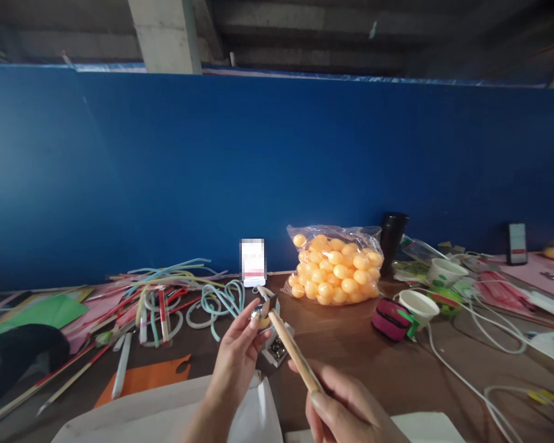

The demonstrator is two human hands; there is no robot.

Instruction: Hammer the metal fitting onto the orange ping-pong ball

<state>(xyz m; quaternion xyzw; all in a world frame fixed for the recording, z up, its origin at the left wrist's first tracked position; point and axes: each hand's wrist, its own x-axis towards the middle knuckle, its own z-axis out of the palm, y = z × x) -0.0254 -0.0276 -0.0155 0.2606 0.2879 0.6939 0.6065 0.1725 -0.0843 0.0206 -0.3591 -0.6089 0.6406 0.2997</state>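
Note:
My left hand (242, 344) is closed around a small, shiny, round metal piece (257, 312), pinched between thumb and fingers. A yellowish patch shows on its lower side. In my right hand (337, 400) is a hammer (298, 357), its pale wooden handle slanting up and left. The hammer's dark, wedge-like head is right at the metal piece; whether they touch I cannot tell. Just beyond my hands lies a small open box (276, 349) with shiny metal bits inside, partly hidden by the left hand.
A clear bag of orange balls (337, 271) stands behind, beside a black bottle (392, 243). A phone (253, 261) is propped ahead. Tangled tubes (219, 301) and sticks fill the left. Paper cups (418, 306), a magenta pouch (390, 320) and white cables lie right. A blue partition (277, 160) rises behind.

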